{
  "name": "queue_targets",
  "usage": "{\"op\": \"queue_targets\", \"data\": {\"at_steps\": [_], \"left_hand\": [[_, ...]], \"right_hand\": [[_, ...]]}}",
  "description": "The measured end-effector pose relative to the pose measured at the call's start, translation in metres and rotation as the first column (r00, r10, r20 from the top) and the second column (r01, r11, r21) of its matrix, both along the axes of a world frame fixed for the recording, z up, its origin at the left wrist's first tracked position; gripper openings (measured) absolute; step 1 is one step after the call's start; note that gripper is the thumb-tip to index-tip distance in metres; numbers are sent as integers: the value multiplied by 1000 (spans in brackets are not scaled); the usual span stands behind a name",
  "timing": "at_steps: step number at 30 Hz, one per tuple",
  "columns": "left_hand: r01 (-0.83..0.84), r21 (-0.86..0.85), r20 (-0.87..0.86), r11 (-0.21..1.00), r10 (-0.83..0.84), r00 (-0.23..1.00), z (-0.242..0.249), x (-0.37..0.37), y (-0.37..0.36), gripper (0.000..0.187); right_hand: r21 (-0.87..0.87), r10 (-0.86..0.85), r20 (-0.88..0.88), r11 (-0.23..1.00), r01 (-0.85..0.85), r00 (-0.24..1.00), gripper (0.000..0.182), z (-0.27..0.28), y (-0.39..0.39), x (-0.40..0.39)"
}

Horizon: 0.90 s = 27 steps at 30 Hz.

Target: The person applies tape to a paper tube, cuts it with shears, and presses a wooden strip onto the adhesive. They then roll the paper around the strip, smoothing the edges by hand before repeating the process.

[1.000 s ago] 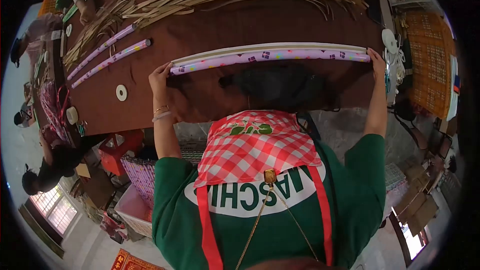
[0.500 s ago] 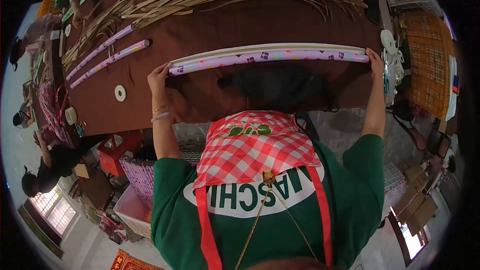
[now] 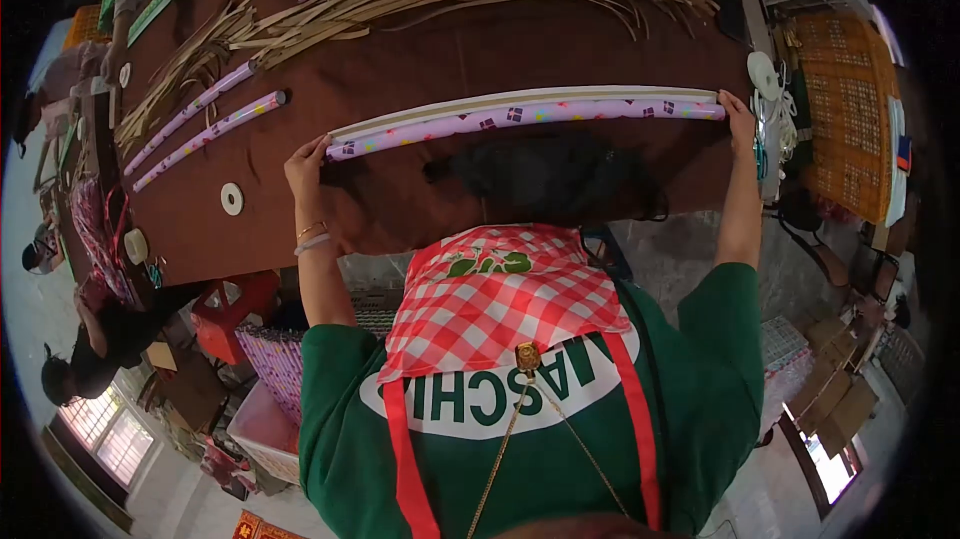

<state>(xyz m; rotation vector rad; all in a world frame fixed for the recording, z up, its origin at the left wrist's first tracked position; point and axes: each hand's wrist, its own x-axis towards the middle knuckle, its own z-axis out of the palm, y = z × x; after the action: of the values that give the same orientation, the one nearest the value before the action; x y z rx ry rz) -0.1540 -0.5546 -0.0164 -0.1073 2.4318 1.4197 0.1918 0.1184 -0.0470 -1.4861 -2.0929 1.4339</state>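
Observation:
A long roll of patterned purple paper (image 3: 520, 117) lies across the brown-covered table, with a pale strip (image 3: 500, 97) running along its far side. My left hand (image 3: 305, 163) is closed at the roll's left end, the fingertips pinching near the strip. At the right end my right hand (image 3: 738, 119) grips the corner in the same way, thumb and fingers together. Between my arms, on the near side of the roll, is a dark cloth-like item (image 3: 550, 177). A white tape roll (image 3: 232, 199) rests left of my left hand.
Brown flat strips (image 3: 470, 7) are heaped across the far table (image 3: 380, 59). Two purple rolls (image 3: 210, 139) lie at the left, with more at the far edge. White spools and cord (image 3: 765, 79) sit at the right edge. Other people are at the left.
The whole view has shifted slightly, with the table scene moving a little left. Both hands keep hold of the roll's ends, and the roll looks unchanged.

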Motion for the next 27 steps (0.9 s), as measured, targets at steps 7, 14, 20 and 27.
{"op": "queue_targets", "data": {"at_steps": [7,14,20,27], "left_hand": [[-1,-100,1,995,1,1000,1,-1,0,26],[9,-125,-9,992,-11,1000,14,3,8,25],[27,-116,-23,993,-30,999,2,1,1,26],[-39,-71,24,997,41,999,7,3,5,25]], "right_hand": [[-86,-90,-78,993,83,993,31,-1,0,2],[-180,-156,-138,975,130,978,29,11,-4,-2],[-179,-85,-145,982,59,986,27,-9,13,9],[-127,-39,-135,992,22,990,25,-15,14,10]]}}
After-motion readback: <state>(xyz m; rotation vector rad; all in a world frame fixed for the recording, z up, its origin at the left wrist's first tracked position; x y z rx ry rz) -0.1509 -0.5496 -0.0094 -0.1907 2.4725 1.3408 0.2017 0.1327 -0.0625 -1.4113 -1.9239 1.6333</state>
